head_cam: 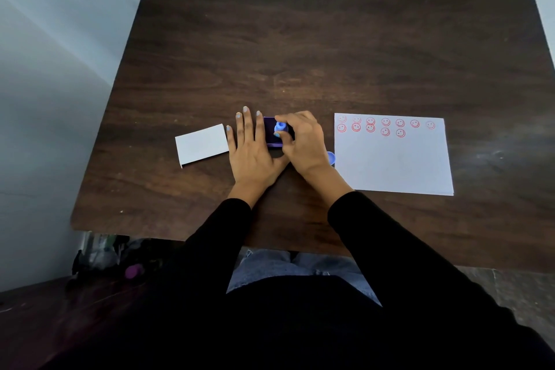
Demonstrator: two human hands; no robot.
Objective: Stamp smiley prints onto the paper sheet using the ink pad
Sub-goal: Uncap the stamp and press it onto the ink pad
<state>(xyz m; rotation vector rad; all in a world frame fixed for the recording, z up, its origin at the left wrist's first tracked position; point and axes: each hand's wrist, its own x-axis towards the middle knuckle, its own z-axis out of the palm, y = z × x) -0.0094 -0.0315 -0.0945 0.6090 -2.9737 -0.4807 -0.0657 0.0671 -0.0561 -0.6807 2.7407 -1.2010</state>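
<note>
Your right hand [303, 141] pinched the stamp [280, 127] onto the ink pad [271, 132]; your left hand [250, 147] lay flat, gripping nothing. Uneven inking risked faint prints on the paper [393, 159] near the table's [330, 39] right edge.

Dark wood surface [330, 39]. R hand [303, 141] pinches blue stamp [280, 127] w/ thumb + fingers, stamp pressed down on purple ink pad [271, 132]. L hand [252, 147] flat on surface, fingers spread, touching pad's left edge. Paper sheet [393, 165] to the right: red smiley prints [386, 122] in 2 rows along top. White box [201, 144] just left of L hand. Blue cap [330, 157] peeks out between R wrist & sheet.
</note>
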